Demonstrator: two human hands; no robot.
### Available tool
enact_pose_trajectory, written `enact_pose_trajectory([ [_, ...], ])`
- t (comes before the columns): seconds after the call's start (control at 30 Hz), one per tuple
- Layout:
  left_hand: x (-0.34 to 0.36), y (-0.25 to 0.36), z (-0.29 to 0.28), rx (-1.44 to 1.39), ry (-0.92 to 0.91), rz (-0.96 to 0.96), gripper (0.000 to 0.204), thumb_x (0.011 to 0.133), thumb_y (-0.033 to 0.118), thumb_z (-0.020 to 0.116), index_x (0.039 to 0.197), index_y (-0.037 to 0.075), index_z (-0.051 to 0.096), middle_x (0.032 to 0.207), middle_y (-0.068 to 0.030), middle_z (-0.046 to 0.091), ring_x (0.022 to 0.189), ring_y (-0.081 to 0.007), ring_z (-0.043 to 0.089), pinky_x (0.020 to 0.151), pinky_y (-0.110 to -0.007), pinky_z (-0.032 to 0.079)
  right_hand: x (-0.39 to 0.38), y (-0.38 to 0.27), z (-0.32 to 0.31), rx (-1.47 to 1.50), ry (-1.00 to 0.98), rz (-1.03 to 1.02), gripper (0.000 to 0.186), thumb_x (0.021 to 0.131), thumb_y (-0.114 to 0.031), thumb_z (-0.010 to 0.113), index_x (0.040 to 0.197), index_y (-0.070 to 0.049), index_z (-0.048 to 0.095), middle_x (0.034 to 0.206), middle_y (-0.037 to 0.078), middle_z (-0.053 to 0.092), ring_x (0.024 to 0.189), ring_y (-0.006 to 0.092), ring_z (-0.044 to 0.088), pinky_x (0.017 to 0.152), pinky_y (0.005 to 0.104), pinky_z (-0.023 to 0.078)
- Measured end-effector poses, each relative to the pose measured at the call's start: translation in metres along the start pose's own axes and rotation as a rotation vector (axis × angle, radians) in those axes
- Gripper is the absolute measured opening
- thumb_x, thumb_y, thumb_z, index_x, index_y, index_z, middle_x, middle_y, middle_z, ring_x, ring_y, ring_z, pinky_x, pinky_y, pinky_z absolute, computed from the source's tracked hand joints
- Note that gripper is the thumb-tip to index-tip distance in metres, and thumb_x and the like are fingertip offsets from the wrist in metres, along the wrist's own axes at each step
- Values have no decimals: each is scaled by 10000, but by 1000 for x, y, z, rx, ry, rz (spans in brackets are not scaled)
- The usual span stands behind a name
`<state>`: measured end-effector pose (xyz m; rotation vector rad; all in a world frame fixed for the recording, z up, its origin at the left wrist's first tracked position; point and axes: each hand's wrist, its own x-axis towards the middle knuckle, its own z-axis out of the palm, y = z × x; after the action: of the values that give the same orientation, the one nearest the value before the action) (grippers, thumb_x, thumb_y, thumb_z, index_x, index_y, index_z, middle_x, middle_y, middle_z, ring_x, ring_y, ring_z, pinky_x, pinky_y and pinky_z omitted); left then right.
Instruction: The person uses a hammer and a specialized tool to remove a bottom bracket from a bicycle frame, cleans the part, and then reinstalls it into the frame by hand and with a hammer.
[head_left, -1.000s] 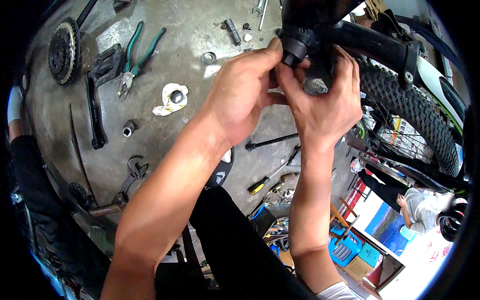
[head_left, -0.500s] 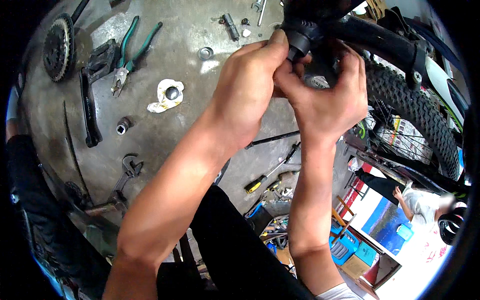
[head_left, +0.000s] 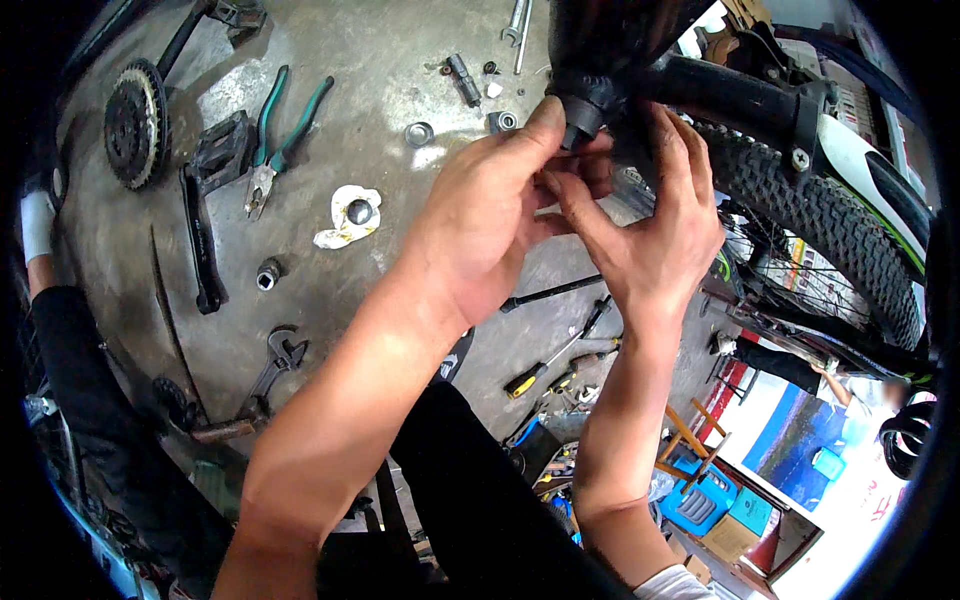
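Observation:
My left hand (head_left: 478, 205) is closed on a black cylindrical part (head_left: 580, 118) at the lower end of the black bike frame (head_left: 610, 50), with the thumb along its side. The other fingers curl underneath and are partly hidden. Close beside it, my right hand (head_left: 655, 235) has its fingers spread. Its thumb reaches toward the left fingers, and its raised fingertips are near the frame tube. The knobbly tyre (head_left: 815, 190) lies just right of that hand.
Around me on the floor lie pliers (head_left: 285, 135), a crank arm with pedal (head_left: 200, 240), a chainring (head_left: 137, 122), an adjustable wrench (head_left: 275, 365), a screwdriver (head_left: 527, 380) and a socket (head_left: 268, 273). At the left edge, a co-worker's dark sleeve (head_left: 85, 370) and gloved hand (head_left: 38, 225) show.
The view has shifted a little, bringing a small metal ring beside my left hand into sight. My right fingers have spread and straightened. The left hand stays at the cylindrical part.

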<state>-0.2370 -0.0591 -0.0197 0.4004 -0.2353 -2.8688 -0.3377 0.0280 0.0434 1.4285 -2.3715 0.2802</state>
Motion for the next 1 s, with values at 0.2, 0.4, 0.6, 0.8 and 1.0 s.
enact_pose_trajectory([
  [0.2,-3,-1,20,878,400,456,291,977,264,671,1011,-24,650,874,-72,695,762,-163,663,698,-348,515,-1,0,0,46,-18,-21,719,671,-342,850,1296,-87,603,1229,125,647,1029,313,684,810,391,578],
  [0.4,10,-17,10,1373,581,1033,305,874,161,793,1000,-60,626,822,-77,683,728,-168,657,671,-343,521,-2,2,1,22,-22,-8,700,675,-292,836,1298,-81,597,1248,131,642,1056,318,675,834,391,575],
  [0.6,-2,1,0,143,126,44,496,1018,520,500,1172,71,647,1044,-65,682,974,-193,639,877,-346,484,-3,0,-3,59,-38,-7,719,677,-328,853,1300,-77,595,1238,135,642,1048,324,675,833,393,574],
  [0.8,4,2,3,44,128,104,343,996,316,634,1148,8,626,975,-102,688,861,-223,656,799,-362,515,-2,-2,-2,65,-44,7,723,681,-339,853,1297,-71,588,1233,141,641,1041,332,674,826,398,575],
  [1.0,10,-18,22,1353,613,979,337,885,138,764,1089,-53,575,844,-91,668,718,-187,650,672,-326,520,-3,3,1,50,-29,-20,715,689,-305,836,1310,-72,571,1238,145,638,1055,338,664,829,405,572],
])
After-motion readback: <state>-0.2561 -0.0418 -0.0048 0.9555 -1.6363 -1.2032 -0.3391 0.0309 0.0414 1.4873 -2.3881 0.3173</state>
